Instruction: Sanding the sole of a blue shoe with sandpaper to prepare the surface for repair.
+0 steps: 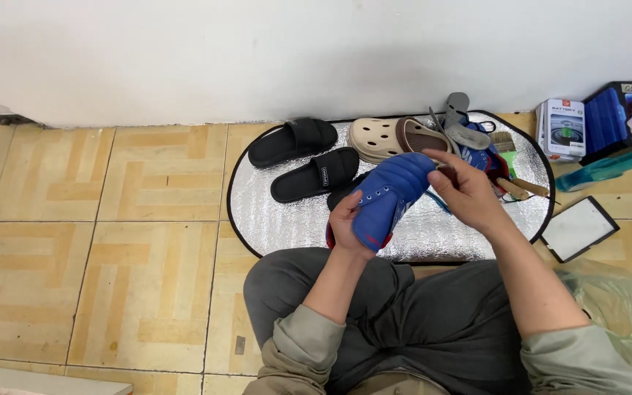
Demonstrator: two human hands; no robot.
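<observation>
Above a silver mat (272, 205), the left hand (347, 223) is gripping a blue shoe (389, 194) while the right hand (469, 194), fingers curled, is touching its toe.

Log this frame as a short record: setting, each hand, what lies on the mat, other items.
setting: person seated on tiled floor, facing a silver mat by a white wall
left hand: grips the blue shoe from below
right hand: at the shoe's far end, fingers touching it
on mat: two black slides, beige clog, brush
other: boxes at right, off the mat
</observation>
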